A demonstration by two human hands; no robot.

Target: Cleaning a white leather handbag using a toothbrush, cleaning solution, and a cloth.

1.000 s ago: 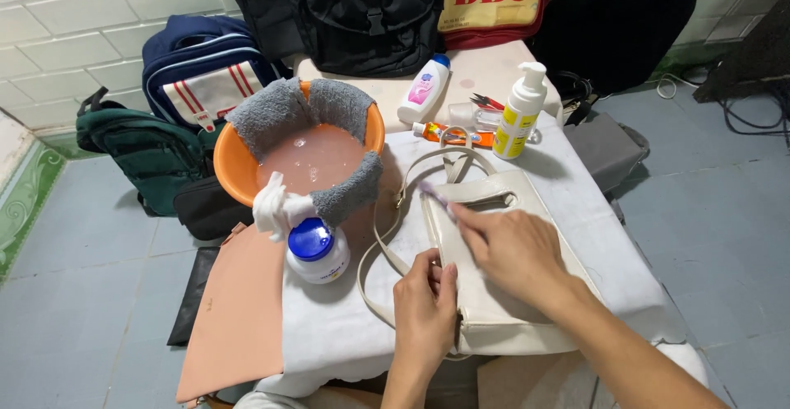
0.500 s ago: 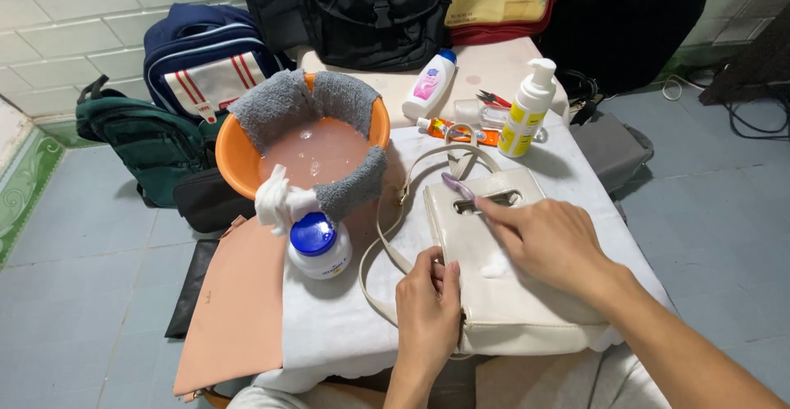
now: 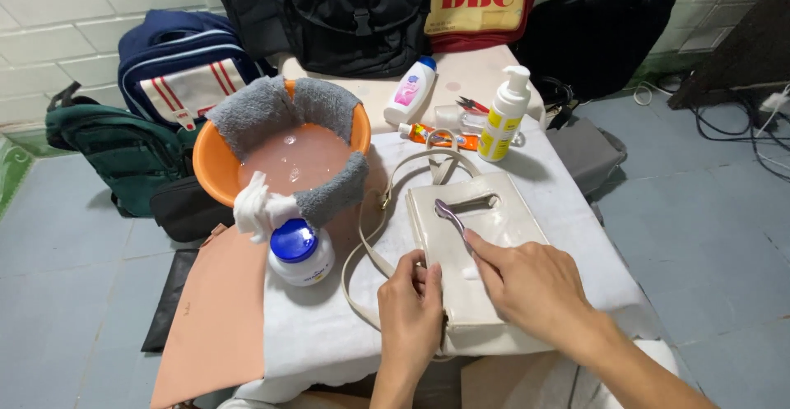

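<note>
A cream-white handbag (image 3: 485, 220) lies flat on a white cloth-covered table (image 3: 568, 170), its long strap looping to the left. My right hand (image 3: 531, 281) grips a thin toothbrush-like brush (image 3: 451, 218) whose head rests on the bag's upper face, near a slot-shaped handle hole. My left hand (image 3: 411, 306) presses down on the bag's near left edge, fingers curled on it.
An orange basin (image 3: 216, 160) of cloudy water with grey towels on its rim stands at left. A blue-capped white jar (image 3: 300, 253) and a white glove sit beside it. Bottles (image 3: 502, 117) and a tube stand behind the bag. Backpacks line the wall. A tan sheet (image 3: 214, 310) hangs off the table.
My right hand has slid with the brush across the bag's face, ending nearer me with the brush head by the handle hole. My left hand stays on the bag's edge.
</note>
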